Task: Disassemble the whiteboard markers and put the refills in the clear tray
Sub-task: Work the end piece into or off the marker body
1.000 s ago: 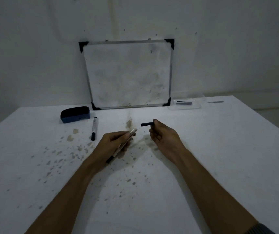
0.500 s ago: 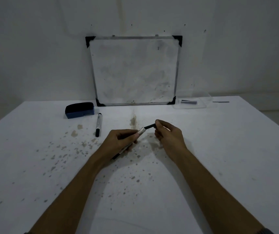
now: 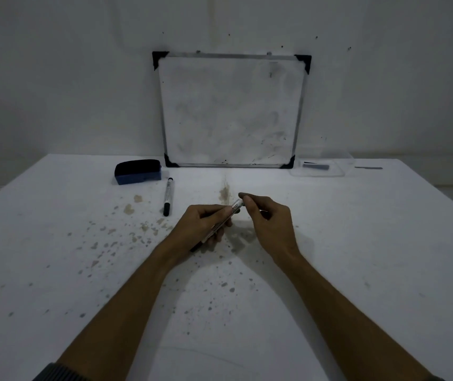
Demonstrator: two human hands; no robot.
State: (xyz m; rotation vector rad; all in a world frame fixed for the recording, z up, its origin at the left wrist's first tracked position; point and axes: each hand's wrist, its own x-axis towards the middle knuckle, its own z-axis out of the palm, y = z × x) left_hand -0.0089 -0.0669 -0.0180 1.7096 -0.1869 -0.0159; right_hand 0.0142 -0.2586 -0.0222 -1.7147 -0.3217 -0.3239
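One head-worn view, looking forward and down over your own forearms.

You see the white table [image 3: 384, 243] from above its near edge, both arms reaching in from the bottom of the frame. The camera faces the far wall [image 3: 55, 78], where the whiteboard [image 3: 231, 111] leans, well beyond your hands. The wide angle takes in both table sides.

dim, bluish light with a brighter patch on the table [image 3: 329, 243] before the whiteboard [image 3: 231, 111], soft shadows under both hands, grainy detail, wide-angle bending at the edges.
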